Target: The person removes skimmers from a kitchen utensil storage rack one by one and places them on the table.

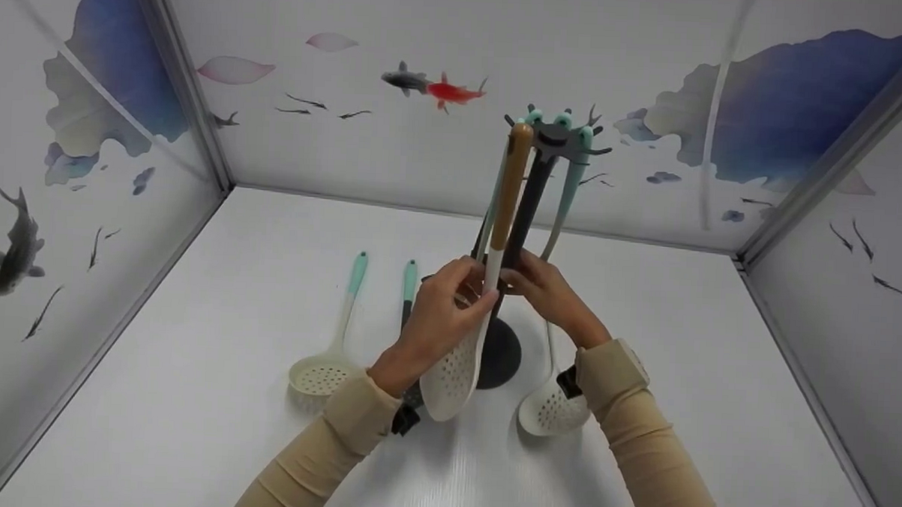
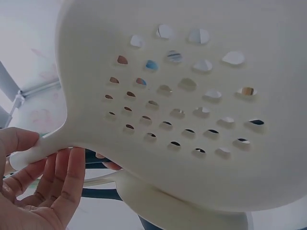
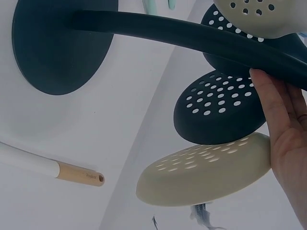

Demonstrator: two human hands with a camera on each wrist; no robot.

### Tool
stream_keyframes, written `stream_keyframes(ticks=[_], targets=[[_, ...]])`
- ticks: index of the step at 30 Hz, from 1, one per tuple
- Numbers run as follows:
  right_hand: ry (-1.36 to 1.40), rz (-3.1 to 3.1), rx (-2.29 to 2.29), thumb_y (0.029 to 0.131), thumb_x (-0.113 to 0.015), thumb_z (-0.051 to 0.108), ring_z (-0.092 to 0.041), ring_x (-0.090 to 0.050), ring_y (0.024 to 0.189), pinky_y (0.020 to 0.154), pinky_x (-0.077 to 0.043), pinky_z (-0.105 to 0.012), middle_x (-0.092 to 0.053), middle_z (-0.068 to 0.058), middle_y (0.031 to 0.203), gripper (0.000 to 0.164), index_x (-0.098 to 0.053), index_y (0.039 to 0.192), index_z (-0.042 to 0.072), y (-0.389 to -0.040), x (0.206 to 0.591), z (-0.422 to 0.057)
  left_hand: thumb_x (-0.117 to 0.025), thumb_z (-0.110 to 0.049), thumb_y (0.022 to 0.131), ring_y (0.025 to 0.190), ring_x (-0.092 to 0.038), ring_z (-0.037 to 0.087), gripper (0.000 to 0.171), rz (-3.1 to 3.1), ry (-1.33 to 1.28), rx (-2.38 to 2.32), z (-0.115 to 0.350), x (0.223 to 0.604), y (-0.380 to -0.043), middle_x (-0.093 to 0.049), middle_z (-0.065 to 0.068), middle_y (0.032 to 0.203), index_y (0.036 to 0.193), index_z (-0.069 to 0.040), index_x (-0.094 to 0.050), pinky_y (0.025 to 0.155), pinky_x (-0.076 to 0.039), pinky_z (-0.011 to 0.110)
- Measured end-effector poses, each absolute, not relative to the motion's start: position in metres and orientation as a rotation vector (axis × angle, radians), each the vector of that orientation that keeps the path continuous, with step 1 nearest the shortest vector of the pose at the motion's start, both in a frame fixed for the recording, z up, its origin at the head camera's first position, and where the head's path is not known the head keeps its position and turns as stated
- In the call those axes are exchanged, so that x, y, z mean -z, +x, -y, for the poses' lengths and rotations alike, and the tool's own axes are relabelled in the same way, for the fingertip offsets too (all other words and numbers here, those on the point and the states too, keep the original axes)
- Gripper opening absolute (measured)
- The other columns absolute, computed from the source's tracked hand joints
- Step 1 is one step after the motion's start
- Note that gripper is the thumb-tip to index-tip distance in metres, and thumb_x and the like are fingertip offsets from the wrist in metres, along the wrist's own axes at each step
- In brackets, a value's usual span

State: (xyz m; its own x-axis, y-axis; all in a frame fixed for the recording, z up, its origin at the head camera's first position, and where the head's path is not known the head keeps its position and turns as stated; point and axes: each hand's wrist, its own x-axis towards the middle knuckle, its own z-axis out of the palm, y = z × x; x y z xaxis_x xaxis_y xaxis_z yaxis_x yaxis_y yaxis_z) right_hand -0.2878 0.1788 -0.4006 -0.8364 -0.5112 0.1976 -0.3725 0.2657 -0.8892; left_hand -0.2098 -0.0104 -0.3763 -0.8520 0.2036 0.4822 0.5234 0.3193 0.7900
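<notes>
Skimmer [image 1: 452,381]: white, perforated, held upright on the near-left side of the stand [image 1: 529,207]; its wooden handle end [image 1: 517,154] is beside the hooks [image 1: 554,141] — whether caught on one, I cannot tell.
Left hand [image 1: 445,313]: pinches the skimmer's white shaft between thumb and fingers, a narrow hold; small wrist movements should serve best, so the broad bowl does not swing.
Right hand [image 1: 551,291]: grips the dark post [image 3: 192,38]; a firm brace here seems wise, since a stand loaded at the top could tip.
Hooks: crowded with mint handles [image 1: 570,184], so the wooden end wants guiding squarely, clear of its neighbours.
Ladle [image 1: 554,412]: perforated, hangs at right, close by the right sleeve [image 1: 643,433] — a nudge could set it swinging.
Strainer [image 1: 323,374]: lies on the table [image 1: 193,334] at left, apart from both hands.
</notes>
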Motion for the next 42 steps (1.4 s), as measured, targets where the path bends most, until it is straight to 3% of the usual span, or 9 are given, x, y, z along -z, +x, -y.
stream_keyframes(ticks=[11, 21, 28, 42], targets=[[-0.913, -2.408, 1.595, 0.097, -0.048, 0.015, -0.033, -0.059, 0.111, 0.090, -0.050, -0.038, -0.057, -0.023, 0.119, 0.034, -0.046, 0.125, -0.004, -0.287, 0.401, -0.181, -0.058, -0.020, 0.089, 0.079, -0.056, 0.012, 0.018, 2.259, -0.659, 1.584, 0.012, 0.369, -0.207, -0.058, 0.004, 0.091, 0.104, -0.010, -0.057, 0.068, -0.052, 0.027], [-0.889, -2.400, 1.613, 0.096, -0.047, 0.006, -0.040, -0.057, 0.108, 0.089, -0.050, -0.043, -0.058, -0.028, 0.112, 0.025, -0.049, 0.116, -0.008, -0.284, 0.395, -0.177, -0.060, -0.019, 0.090, 0.079, -0.055, 0.010, 0.017, 2.271, -0.624, 1.579, 0.023, 0.367, -0.203, -0.057, 0.002, 0.092, 0.105, -0.011, -0.057, 0.067, -0.051, 0.024], [-0.885, -2.416, 1.571, 0.096, -0.047, 0.006, -0.044, -0.056, 0.108, 0.090, -0.049, -0.045, -0.057, -0.030, 0.112, 0.026, -0.049, 0.116, -0.010, -0.270, 0.376, -0.173, -0.061, -0.018, 0.088, 0.078, -0.055, 0.010, 0.016, 2.264, -0.552, 1.520, 0.040, 0.368, -0.202, -0.056, 0.001, 0.089, 0.102, -0.012, -0.057, 0.066, -0.051, 0.024], [-0.928, -2.408, 1.591, 0.097, -0.046, 0.009, -0.043, -0.057, 0.105, 0.089, -0.050, -0.040, -0.057, -0.026, 0.111, 0.023, -0.051, 0.113, -0.006, -0.282, 0.392, -0.177, -0.061, -0.018, 0.088, 0.081, -0.057, 0.016, 0.021, 2.235, -0.356, 1.448, 0.092, 0.374, -0.204, -0.058, 0.007, 0.095, 0.107, -0.009, -0.056, 0.068, -0.049, 0.030]])
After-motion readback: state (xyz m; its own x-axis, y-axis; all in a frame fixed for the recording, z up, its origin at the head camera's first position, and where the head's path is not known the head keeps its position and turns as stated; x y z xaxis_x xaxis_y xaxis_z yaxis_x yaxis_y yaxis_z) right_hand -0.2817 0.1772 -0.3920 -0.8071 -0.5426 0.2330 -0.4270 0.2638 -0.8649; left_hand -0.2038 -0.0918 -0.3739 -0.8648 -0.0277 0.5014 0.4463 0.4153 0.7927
